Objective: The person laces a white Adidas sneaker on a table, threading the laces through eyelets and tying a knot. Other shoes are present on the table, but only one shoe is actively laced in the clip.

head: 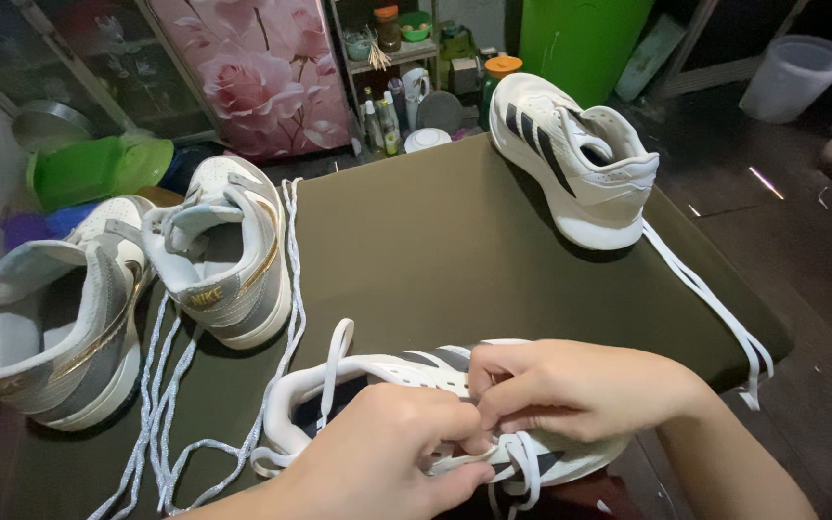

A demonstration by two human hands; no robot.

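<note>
A white shoe with black stripes [377, 371] lies on its side at the near edge of the dark olive table [435, 250]. My left hand [387, 453] and my right hand [570, 385] both rest on it, fingers pinched together on its white lace [522, 467] around the eyelets. The matching white shoe with black stripes [575, 154] stands at the table's far right, its loose white lace [715, 303] trailing off the right edge.
Two white and grey shoes with gold trim [228, 246] [60, 308] stand at the left, with loose silvery laces [161, 404] strewn beside them. Behind the table are a rose-patterned panel [262, 67], a shelf with bottles [397, 87], green bowls [98, 169] and a white bucket [796, 77].
</note>
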